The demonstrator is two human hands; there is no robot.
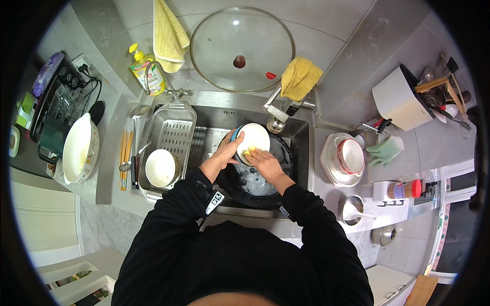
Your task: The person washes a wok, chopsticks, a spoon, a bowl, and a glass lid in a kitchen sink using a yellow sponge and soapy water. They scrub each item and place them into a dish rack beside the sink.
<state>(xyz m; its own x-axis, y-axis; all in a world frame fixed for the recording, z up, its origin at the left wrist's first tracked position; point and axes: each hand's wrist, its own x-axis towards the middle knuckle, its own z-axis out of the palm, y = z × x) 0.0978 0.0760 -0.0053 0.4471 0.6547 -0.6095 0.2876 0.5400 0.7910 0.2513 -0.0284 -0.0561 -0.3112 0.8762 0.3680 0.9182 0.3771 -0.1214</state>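
Observation:
My left hand [226,153] holds a bowl with a white inside and a blue outer rim [255,137], tilted over the sink. Pressed against the inside of that bowl is a yellow sponge [249,150], held in the fingers of my right hand [265,163]. Beneath both hands a large dark wok or pan [254,187] lies in the dark sink basin [300,141], its inner surface wet. The faucet head [275,124] is just right of the bowl, with a yellow cloth [300,78] draped over the faucet.
At the left of the sink, a metal drain basket [178,126] holds stacked white bowls [160,168]. Chopsticks [124,160] and a ladle [134,134] lie beside it. On the right counter are stacked dishes [329,164] and a metal bowl [350,201]. A glass lid [241,42] leans behind.

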